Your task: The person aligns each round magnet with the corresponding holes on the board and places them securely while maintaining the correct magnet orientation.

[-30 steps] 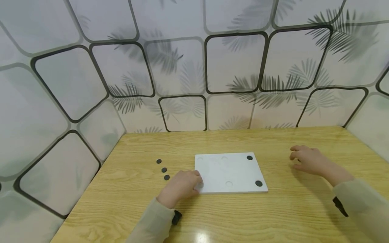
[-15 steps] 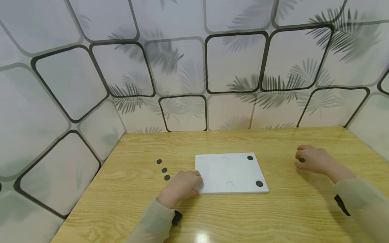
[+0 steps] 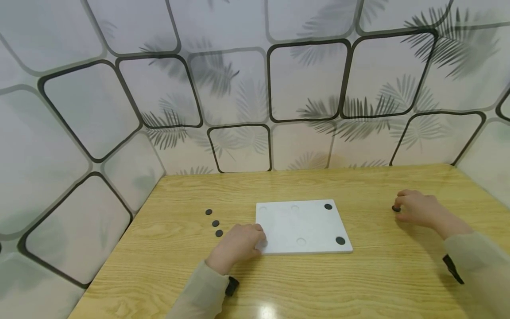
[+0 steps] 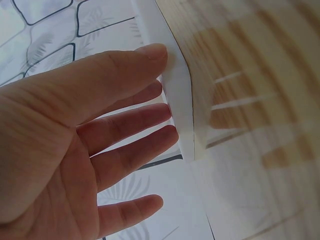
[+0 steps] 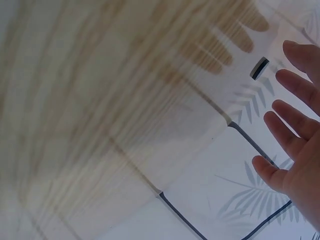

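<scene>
A white rectangular board (image 3: 296, 226) with shallow round recesses lies on the table. Black discs sit at its far-right corner (image 3: 328, 207) and near-right corner (image 3: 340, 240). My left hand (image 3: 238, 246) rests at the board's near-left corner. In the left wrist view, the thumb (image 4: 152, 55) touches the board's edge (image 4: 177, 95), and the other fingers reach out fairly straight beside it. On the right, my right hand (image 3: 418, 210) hovers at a black disc (image 3: 396, 208). The right wrist view has this disc (image 5: 259, 68) on the table, just off the spread, relaxed fingertips.
To the left of the board, three black discs (image 3: 215, 223) lie in a slanting row on the wooden table (image 3: 318, 283). Patterned panels (image 3: 239, 97) rise behind the table and along its sides.
My right hand has shifted rightward, and the disc that was mostly hidden by its fingers now shows at the fingertips. The left hand and the board stay put.
</scene>
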`<state>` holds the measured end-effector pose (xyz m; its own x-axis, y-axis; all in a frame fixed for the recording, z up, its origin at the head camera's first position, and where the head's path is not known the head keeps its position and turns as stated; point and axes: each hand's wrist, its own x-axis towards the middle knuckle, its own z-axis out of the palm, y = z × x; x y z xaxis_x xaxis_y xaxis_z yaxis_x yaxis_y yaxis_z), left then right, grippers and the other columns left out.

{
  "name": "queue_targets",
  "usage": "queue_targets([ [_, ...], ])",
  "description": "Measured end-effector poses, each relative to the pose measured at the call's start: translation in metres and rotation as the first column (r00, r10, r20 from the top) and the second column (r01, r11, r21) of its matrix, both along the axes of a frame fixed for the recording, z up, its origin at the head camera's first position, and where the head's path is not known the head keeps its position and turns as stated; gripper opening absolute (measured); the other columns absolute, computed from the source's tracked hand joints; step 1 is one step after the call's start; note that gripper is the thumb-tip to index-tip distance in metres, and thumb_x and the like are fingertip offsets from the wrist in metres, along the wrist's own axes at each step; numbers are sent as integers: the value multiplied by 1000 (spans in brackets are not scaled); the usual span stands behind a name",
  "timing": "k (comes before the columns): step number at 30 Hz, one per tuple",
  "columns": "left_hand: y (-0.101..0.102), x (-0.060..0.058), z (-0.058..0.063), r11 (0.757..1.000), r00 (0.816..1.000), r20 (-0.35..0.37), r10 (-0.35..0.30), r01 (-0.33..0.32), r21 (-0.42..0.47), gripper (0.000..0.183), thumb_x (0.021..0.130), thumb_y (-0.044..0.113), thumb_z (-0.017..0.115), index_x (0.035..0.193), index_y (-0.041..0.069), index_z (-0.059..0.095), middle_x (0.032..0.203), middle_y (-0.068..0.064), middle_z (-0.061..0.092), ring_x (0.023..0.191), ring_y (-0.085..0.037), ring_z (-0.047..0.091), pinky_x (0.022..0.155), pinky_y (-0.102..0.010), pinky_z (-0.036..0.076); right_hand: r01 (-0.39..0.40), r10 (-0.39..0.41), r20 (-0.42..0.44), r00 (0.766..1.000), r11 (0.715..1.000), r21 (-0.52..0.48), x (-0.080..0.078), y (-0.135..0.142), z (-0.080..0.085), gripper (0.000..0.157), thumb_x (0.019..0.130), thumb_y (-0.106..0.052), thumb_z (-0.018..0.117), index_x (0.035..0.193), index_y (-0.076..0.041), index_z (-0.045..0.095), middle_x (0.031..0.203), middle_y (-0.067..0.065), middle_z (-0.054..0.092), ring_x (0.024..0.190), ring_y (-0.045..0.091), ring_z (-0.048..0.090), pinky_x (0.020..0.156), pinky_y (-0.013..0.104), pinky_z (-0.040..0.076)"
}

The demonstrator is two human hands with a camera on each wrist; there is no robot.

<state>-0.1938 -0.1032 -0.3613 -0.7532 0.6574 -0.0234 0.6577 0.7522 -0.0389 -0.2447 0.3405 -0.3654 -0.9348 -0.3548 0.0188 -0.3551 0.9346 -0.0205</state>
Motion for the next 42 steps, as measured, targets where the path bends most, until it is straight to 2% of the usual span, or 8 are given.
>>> queue_targets([
  [16,-1,-1,0,1000,1000,7,6,-6,-11,20,72,25,74,88,16,67,94,5,60,80,-8,57,65,-23,46,41,-41,33,999,999,2,-9,7,-6,21,71,-23,71,84,-7,64,103,29,51,87,44,51,58,63,37],
  [27,0,0,1,1000,1000,15,11,-11,-13,20,72,25,73,89,17,67,96,5,60,82,-9,57,66,-25,46,33,-35,62,997,999,27,-15,5,-4,22,73,-22,70,86,-5,63,97,23,53,79,36,54,54,58,39],
  [42,0,0,1,1000,1000,10,11,-11,-2,19,71,24,74,88,17,67,95,5,60,82,-9,57,67,-24,46,21,-21,73,997,1000,10,-13,4,-2,21,74,-20,69,85,-3,63,96,25,53,79,39,53,52,57,39],
])
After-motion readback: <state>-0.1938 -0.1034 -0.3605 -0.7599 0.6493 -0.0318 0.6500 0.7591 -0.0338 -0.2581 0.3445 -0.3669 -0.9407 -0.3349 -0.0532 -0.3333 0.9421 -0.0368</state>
